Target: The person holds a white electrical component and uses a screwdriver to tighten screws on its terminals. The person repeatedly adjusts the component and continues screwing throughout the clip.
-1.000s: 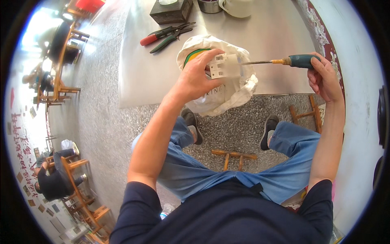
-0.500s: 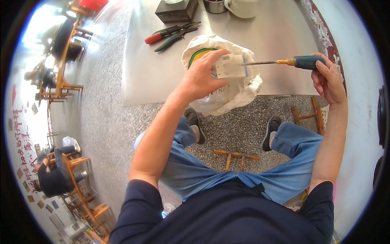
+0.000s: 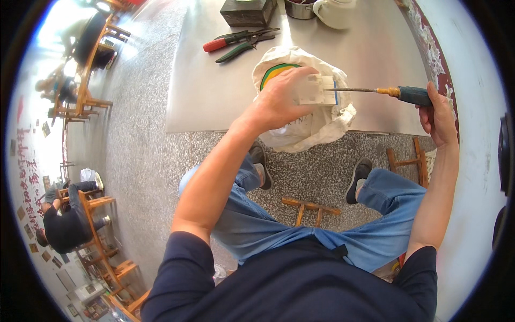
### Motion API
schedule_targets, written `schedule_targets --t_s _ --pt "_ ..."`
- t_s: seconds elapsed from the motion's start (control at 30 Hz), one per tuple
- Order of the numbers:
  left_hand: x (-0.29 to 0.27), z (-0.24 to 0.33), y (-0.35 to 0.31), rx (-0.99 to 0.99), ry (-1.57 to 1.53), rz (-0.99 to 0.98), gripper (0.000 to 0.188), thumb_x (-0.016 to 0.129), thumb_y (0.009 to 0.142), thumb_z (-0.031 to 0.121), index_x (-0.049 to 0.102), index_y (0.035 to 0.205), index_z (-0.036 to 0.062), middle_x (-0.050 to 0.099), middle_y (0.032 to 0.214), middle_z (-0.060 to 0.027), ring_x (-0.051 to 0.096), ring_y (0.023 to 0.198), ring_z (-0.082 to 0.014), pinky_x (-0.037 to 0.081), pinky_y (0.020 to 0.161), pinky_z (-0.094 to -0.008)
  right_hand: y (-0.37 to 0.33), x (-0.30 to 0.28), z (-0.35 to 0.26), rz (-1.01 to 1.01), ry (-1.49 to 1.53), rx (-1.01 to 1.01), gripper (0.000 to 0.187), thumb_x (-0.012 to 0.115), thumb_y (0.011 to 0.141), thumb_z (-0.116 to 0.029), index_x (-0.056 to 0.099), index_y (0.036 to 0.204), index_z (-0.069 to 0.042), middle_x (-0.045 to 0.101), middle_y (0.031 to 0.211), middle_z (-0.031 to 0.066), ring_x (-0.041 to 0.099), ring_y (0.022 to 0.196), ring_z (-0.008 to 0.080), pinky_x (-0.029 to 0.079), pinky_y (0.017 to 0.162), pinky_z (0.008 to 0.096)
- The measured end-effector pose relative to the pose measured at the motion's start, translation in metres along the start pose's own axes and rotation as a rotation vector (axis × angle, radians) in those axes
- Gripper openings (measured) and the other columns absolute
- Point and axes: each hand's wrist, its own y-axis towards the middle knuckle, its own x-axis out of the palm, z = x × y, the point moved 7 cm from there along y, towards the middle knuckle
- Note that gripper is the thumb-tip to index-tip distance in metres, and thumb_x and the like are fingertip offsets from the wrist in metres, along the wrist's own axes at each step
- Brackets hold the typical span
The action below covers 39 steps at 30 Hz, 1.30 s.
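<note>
My left hand is closed around a white, box-shaped plastic part with small holes and a blue strip along its right edge. My right hand grips the end of a screwdriver with a dark teal handle and a yellow collar. Its thin shaft runs left to the white part, and the tip meets or overlaps it; whether it sits in a hole is unclear. Behind and below lies a cream cloth bag at the table's near edge. A green-and-yellow banded thing shows in its opening, partly hidden by my left hand.
On the metal-topped table lie red-handled pliers and a green-handled cutting tool. Farther back stand a dark tissue box, a metal pot and a cream jug. A white wall rises close on the right.
The view has shifted slightly, so the table things appear farther right. The white part has turned a little in my left hand. My right fingers have shifted on the screwdriver's handle, which now slopes slightly.
</note>
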Motion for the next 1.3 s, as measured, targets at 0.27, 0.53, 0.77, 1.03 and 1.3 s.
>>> schedule_targets --t_s 0.27,0.53,0.77,1.03,1.3 --pt "0.001 -0.002 0.001 0.019 0.000 -0.002 0.071 0.086 0.078 0.015 0.055 0.141 0.0054 0.062 0.133 -0.0156 0.064 0.117 -0.0272 0.056 0.100 -0.0386 0.002 0.002 0.003 -0.155 0.140 -0.077 0.042 0.063 0.102 -0.046 0.065 0.104 -0.004 0.061 0.069 0.0017 0.054 0.053 0.0056 0.035 0.042 0.0195" --pt "0.001 -0.003 0.001 0.034 -0.006 0.014 0.070 0.086 0.078 0.014 0.055 0.140 0.0048 0.063 0.131 -0.0154 0.064 0.118 -0.0269 0.056 0.100 -0.0385 -0.006 0.011 -0.005 -0.154 0.171 -0.094 0.041 0.066 0.102 -0.030 0.059 0.132 -0.003 0.068 0.090 0.0039 0.065 0.075 0.0080 0.042 0.051 0.0187" --pt "0.001 -0.001 0.001 0.046 0.001 0.015 0.070 0.087 0.077 0.014 0.056 0.139 0.0044 0.063 0.130 -0.0154 0.064 0.117 -0.0270 0.056 0.098 -0.0380 -0.003 0.007 0.001 -0.221 0.181 -0.041 0.035 0.064 0.102 -0.039 0.065 0.102 -0.004 0.062 0.072 0.0007 0.059 0.058 0.0080 0.036 0.044 0.0199" --pt "0.000 0.000 0.001 0.043 0.015 0.017 0.070 0.087 0.078 0.015 0.056 0.140 0.0050 0.063 0.130 -0.0148 0.063 0.116 -0.0268 0.055 0.098 -0.0377 -0.003 0.004 0.011 -0.113 0.121 0.116 0.055 0.062 0.100 -0.057 0.064 0.079 -0.006 0.050 0.051 -0.0022 0.050 0.041 0.0089 0.027 0.036 0.0215" --pt "0.001 0.000 0.001 0.034 0.007 0.006 0.070 0.086 0.078 0.016 0.056 0.140 0.0053 0.063 0.129 -0.0149 0.064 0.114 -0.0266 0.055 0.097 -0.0377 -0.004 0.014 0.002 -0.109 0.259 0.008 0.045 0.062 0.102 -0.045 0.061 0.122 -0.005 0.052 0.072 0.0000 0.043 0.045 0.0051 0.027 0.037 0.0210"
